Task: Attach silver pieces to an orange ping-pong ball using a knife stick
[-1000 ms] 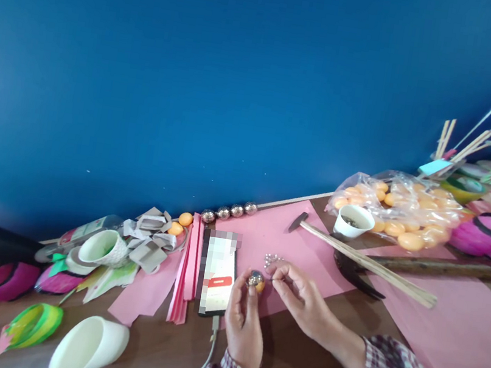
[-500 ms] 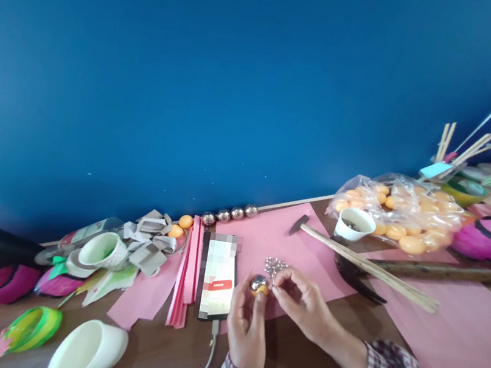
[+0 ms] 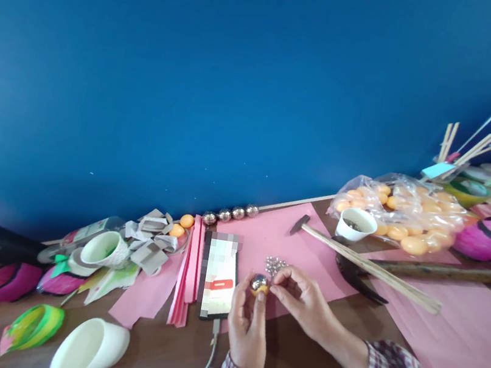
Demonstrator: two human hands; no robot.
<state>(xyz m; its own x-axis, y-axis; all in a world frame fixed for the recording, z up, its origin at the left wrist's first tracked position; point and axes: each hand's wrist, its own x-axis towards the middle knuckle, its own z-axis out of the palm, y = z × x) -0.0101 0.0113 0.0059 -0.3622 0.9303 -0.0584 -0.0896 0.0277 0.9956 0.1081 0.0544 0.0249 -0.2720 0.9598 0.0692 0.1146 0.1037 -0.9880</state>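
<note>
In my left hand (image 3: 247, 335) I hold a small ball (image 3: 260, 284) between thumb and fingers. Its upper part is covered in shiny silver; orange shows below, by my thumb. Just right of it, my right hand (image 3: 304, 300) is pinched, thumb and index tips together close to the ball. Whatever lies between those tips is too small to make out. A pile of small silver thumbtacks (image 3: 274, 266) lies behind my fingers on pink paper (image 3: 260, 235). Several silver-covered balls (image 3: 238, 213) stand in a row by the wall.
A phone (image 3: 222, 300) with a cable lies left of my hands. To the right are a hammer (image 3: 367, 263), a second dark-headed tool (image 3: 421, 269), a white cup (image 3: 355, 232) and a bag of orange balls (image 3: 414, 243). Paper strips (image 3: 192, 262) and a white cup-like container (image 3: 110, 345) are leftward.
The view has shifted very slightly. Both hands and the ball keep nearly the same position, with my right fingertips still pinched beside the ball.
</note>
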